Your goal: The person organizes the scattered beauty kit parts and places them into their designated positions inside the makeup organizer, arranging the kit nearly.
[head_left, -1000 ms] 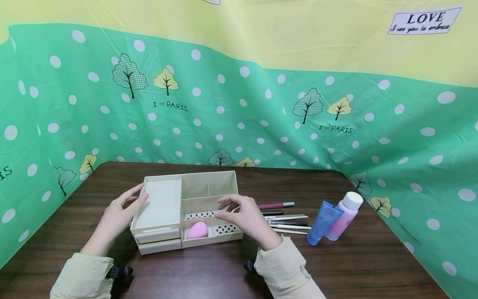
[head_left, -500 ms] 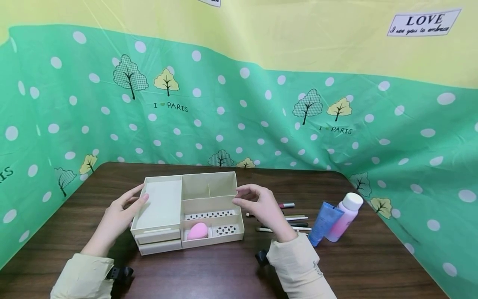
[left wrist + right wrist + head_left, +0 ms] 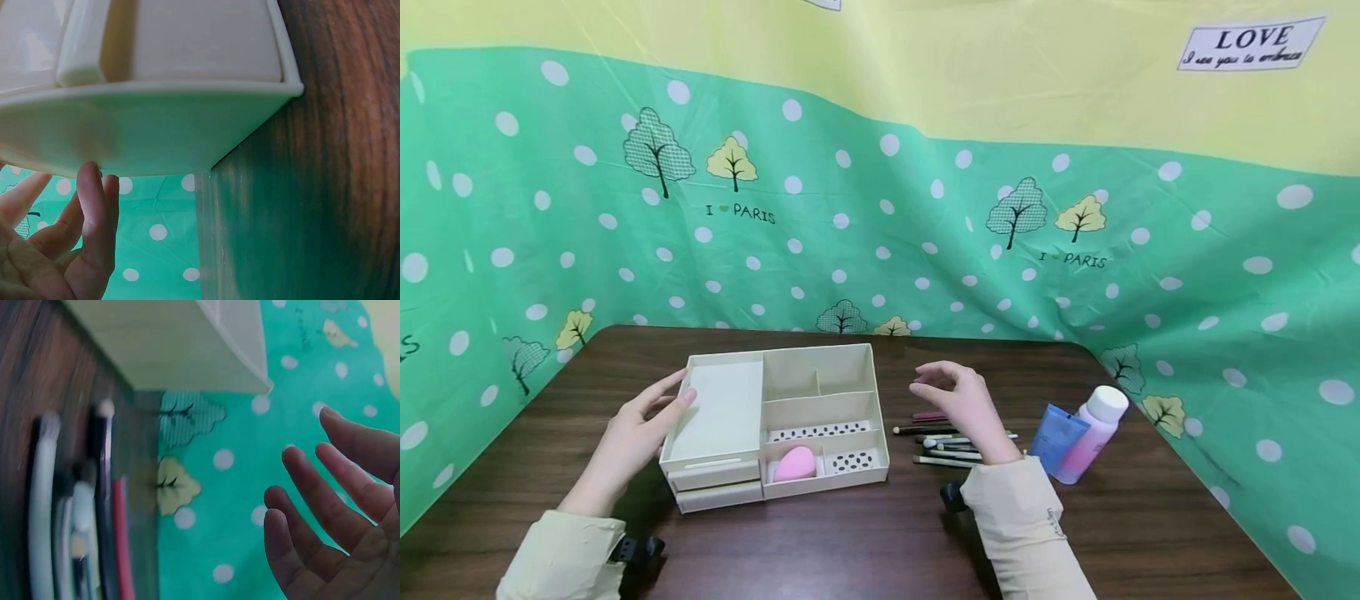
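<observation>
A cream desktop organizer point(image 3: 718, 408) with drawers and open compartments stands left of the middle of the table. My left hand point(image 3: 643, 425) rests at its left side, fingers along the side wall and thumb over the top edge. In the front compartment lies a pink makeup sponge point(image 3: 795, 464). My right hand point(image 3: 958, 402) hovers above several makeup brushes point(image 3: 936, 430) that lie beside the organizer. Its fingers are loosely bent with nothing between them, as the right wrist view also shows. Part of the brush pile is hidden under that hand and wrist.
Right of the brushes, a blue squeeze tube point(image 3: 1057, 437) stands against a pink bottle point(image 3: 1093, 433) with a white cap. A green and yellow printed curtain point(image 3: 865, 208) hangs behind the dark wooden table point(image 3: 820, 550) and along its sides.
My right hand has moved right, from over the organizer's compartments to above the brushes, uncovering the compartments' right end. The left hand stays at the organizer's side.
</observation>
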`<state>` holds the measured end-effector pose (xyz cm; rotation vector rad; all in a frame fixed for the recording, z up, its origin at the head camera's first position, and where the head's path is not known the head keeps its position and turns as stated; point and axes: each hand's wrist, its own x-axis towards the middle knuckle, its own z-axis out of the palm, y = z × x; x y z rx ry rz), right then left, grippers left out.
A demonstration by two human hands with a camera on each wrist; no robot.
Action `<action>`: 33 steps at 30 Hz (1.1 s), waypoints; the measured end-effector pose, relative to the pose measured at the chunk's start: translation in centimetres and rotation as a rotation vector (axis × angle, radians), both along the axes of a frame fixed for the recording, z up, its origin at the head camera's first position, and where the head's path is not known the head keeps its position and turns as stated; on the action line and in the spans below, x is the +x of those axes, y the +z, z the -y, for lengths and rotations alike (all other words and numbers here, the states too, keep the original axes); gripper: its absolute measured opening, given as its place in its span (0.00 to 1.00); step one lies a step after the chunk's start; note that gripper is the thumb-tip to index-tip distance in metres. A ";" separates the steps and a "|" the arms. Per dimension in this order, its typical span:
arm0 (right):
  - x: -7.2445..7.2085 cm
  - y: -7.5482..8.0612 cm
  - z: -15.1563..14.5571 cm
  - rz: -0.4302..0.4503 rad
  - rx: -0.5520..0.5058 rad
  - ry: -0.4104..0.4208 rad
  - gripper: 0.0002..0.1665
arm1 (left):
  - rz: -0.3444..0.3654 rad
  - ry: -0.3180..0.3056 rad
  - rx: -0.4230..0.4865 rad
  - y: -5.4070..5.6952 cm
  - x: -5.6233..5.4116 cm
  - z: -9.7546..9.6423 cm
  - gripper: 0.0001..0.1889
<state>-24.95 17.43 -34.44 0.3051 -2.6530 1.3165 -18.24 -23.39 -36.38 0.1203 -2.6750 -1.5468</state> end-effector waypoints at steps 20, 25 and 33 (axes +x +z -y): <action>-2.4 -3.6 -2.3 0.053 0.157 -0.093 0.15 | -0.008 0.004 -0.003 -0.2 -0.1 0.1 0.36; -2.6 -4.1 -2.6 0.092 0.196 -0.107 0.14 | -0.010 -0.003 0.009 -0.2 -0.1 0.0 0.36; -2.8 -4.4 -2.9 0.149 0.219 -0.115 0.12 | -0.012 -0.001 -0.003 -0.1 -0.1 0.0 0.36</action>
